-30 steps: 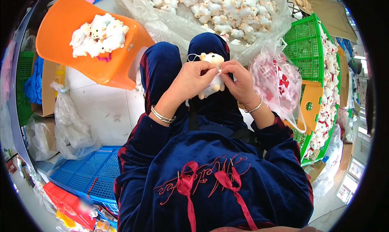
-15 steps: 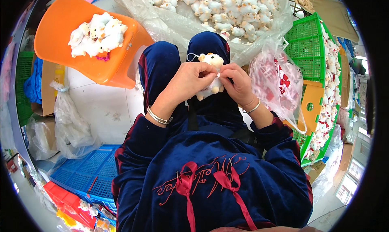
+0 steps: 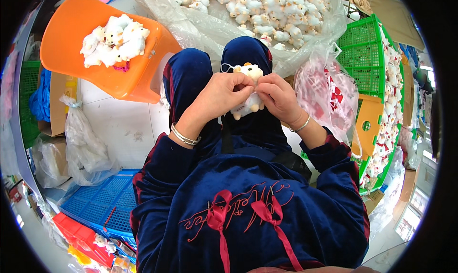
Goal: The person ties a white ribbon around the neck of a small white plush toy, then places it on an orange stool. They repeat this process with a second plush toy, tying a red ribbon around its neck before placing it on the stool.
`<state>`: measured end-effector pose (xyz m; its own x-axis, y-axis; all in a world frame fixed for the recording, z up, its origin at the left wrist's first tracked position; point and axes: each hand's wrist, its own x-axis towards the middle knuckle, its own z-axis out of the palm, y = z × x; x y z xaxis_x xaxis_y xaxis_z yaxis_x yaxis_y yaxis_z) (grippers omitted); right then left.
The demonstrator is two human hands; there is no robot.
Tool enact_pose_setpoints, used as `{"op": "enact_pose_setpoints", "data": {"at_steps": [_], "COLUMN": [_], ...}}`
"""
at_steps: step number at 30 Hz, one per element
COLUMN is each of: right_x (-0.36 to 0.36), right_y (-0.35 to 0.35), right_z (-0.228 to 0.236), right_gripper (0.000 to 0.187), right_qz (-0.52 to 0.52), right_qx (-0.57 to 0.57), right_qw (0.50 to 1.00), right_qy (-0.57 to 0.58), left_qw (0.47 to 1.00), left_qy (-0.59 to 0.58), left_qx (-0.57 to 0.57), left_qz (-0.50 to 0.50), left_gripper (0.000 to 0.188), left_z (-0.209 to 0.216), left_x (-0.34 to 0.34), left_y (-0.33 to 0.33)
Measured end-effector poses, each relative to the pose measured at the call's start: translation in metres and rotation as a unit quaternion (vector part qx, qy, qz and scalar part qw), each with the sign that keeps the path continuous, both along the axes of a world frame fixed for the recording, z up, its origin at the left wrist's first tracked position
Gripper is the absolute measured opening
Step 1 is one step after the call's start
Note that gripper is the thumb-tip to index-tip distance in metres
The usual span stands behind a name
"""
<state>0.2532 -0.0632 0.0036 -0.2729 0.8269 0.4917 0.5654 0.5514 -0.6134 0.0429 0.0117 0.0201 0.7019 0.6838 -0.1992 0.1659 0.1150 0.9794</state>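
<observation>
A small white plush animal toy [image 3: 249, 106] with cream head and feet, an orange tuft on top and a pale cord loop at its head lies over my right thigh. My left hand [image 3: 224, 92] is closed at the toy's neck, thumb and forefinger pinched together. From the other side my right hand [image 3: 279, 97] meets it, its fingertips pinched close to the left ones. Whatever small piece sits between the right fingertips is hidden. The fingers cover the toy's neck and part of its chest.
Ahead, a large clear plastic sheet [image 3: 186, 27] holds many similar toys [image 3: 260, 8]. More toys [image 3: 114, 41] lie on an orange chair [image 3: 62, 44] at left. Right stand a bag of red-and-white pieces [image 3: 324, 94] and a green crate [image 3: 361, 58]. A blue crate [image 3: 100, 201] is lower left.
My right hand has shifted slightly left and turned, closing the gap between the two hands' fingertips. A small white bit that showed between them is now covered.
</observation>
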Motion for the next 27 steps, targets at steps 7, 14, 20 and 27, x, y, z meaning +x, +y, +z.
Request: {"op": "enact_pose_setpoints", "data": {"at_steps": [7, 14, 20, 27], "right_x": [-0.002, 0.001, 0.006, 0.003], "right_y": [-0.003, 0.0, 0.004, 0.008], "right_z": [-0.007, -0.01, -0.011, -0.009], "right_gripper": [0.024, 0.024, 0.025, 0.025], "right_qz": [-0.014, 0.012, 0.041, 0.075], "right_qx": [0.0, 0.003, 0.013, 0.011], "right_qw": [1.0, 0.999, 0.998, 0.995], "right_qy": [0.02, 0.046, 0.048, 0.059], "left_qw": [0.999, 0.99, 0.937, 0.843], "left_qy": [0.014, 0.068, 0.102, 0.145], "left_qx": [0.035, 0.122, 0.329, 0.501], "left_qz": [0.012, -0.033, -0.063, -0.133], "left_gripper": [0.014, 0.013, 0.013, 0.012], "left_z": [0.0, 0.009, 0.005, 0.024], "left_x": [-0.001, -0.003, 0.0, -0.005], "left_y": [-0.002, 0.005, 0.008, 0.019]}}
